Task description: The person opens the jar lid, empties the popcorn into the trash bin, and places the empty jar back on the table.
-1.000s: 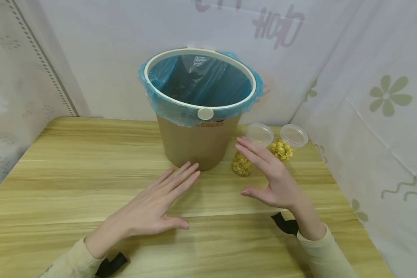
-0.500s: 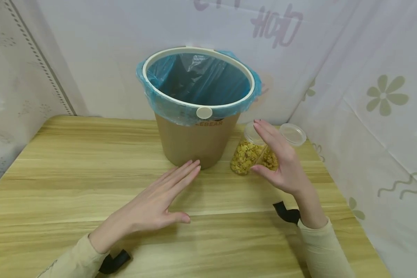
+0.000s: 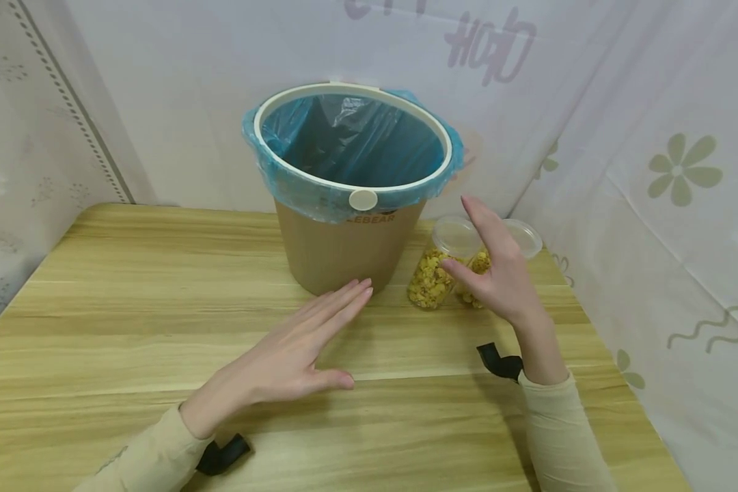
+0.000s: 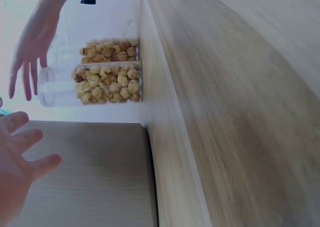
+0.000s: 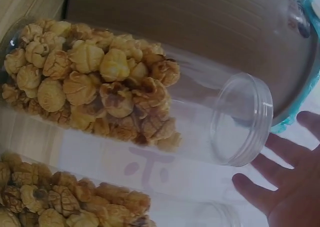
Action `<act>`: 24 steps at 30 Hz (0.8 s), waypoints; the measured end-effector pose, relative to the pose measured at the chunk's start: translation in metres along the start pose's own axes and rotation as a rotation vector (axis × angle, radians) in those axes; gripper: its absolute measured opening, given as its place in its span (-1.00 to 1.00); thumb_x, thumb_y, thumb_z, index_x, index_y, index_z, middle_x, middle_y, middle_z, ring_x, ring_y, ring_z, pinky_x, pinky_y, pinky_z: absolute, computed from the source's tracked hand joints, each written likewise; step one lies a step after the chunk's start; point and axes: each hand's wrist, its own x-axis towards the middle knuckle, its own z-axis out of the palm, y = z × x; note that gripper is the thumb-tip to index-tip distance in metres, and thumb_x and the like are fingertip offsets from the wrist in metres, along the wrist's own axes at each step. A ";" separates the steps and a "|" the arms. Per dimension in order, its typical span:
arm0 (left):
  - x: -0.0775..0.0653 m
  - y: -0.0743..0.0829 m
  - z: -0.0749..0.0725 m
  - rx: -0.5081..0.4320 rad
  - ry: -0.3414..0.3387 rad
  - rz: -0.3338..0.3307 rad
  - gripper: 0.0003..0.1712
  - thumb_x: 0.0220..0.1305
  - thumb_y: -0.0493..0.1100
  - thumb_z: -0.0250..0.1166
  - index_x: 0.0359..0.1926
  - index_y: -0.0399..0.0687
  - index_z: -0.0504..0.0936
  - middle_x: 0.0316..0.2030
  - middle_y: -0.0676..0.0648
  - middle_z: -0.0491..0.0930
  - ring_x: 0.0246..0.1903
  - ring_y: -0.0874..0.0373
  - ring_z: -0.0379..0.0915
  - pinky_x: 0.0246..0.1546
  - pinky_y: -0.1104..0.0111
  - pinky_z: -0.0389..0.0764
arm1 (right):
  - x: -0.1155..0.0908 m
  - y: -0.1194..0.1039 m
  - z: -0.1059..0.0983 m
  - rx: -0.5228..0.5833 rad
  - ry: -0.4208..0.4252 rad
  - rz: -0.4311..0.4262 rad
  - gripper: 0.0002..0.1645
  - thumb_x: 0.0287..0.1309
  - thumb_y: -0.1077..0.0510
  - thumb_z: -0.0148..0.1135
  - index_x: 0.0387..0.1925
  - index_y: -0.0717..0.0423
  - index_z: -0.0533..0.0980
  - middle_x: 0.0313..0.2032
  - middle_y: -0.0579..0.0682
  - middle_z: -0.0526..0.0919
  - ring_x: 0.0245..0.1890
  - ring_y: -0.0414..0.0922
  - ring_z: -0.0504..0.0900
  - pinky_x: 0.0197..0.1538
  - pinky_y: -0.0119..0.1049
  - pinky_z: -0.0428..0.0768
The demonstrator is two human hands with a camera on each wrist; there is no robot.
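Note:
Two clear plastic jars of popcorn stand upright side by side at the back right of the table. The left jar (image 3: 432, 279) is nearer the bin; the right jar (image 3: 521, 236) is partly hidden behind my right hand (image 3: 498, 277). That hand hovers by the jars' lids with fingers spread and thumb apart, holding nothing. In the right wrist view its fingertips are close to the left jar's clear lid (image 5: 245, 119). My left hand (image 3: 289, 359) is held over the table in front of the bin, fingers straight, nothing in it.
A brown bin (image 3: 344, 253) with a blue liner bag (image 3: 295, 191) folded over its white rim stands at the back middle, left of the jars. Patterned white cloth (image 3: 190, 102) hangs behind and at both sides of the wooden table (image 3: 129, 307). Black wrist straps show below both hands.
My right hand has moved right and up from in front of the left jar to over the right jar's side. The left hand has shifted slightly right. Bin and jars stay put.

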 end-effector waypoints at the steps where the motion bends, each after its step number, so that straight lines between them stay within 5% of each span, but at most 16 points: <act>1: 0.000 0.000 0.000 0.000 0.000 -0.001 0.21 0.23 0.71 -0.39 0.68 0.12 -0.25 0.68 0.00 -0.18 0.66 -0.05 -0.14 0.54 -0.15 0.17 | 0.000 0.001 0.000 -0.006 -0.012 0.022 0.07 0.19 -0.28 0.42 0.60 -0.20 0.15 0.58 -0.07 0.23 0.60 0.03 0.20 0.58 0.17 0.22; 9: 0.002 0.001 0.001 -0.002 -0.008 0.000 0.19 0.24 0.70 -0.40 0.68 0.13 -0.25 0.68 0.01 -0.18 0.66 -0.01 -0.15 0.56 -0.11 0.16 | 0.000 0.006 0.006 -0.074 -0.109 0.117 0.23 0.10 -0.09 0.54 0.63 -0.39 -0.01 0.63 -0.14 0.07 0.64 0.00 0.08 0.55 0.27 0.21; 24: 0.001 0.001 0.002 -0.007 -0.003 -0.003 0.18 0.25 0.71 -0.39 0.68 0.16 -0.26 0.68 0.05 -0.18 0.66 -0.01 -0.14 0.54 -0.16 0.18 | 0.001 0.017 0.020 -0.162 -0.143 0.143 0.24 0.11 -0.08 0.55 0.65 -0.21 -0.01 0.59 0.11 0.16 0.56 0.20 0.22 0.43 0.34 0.35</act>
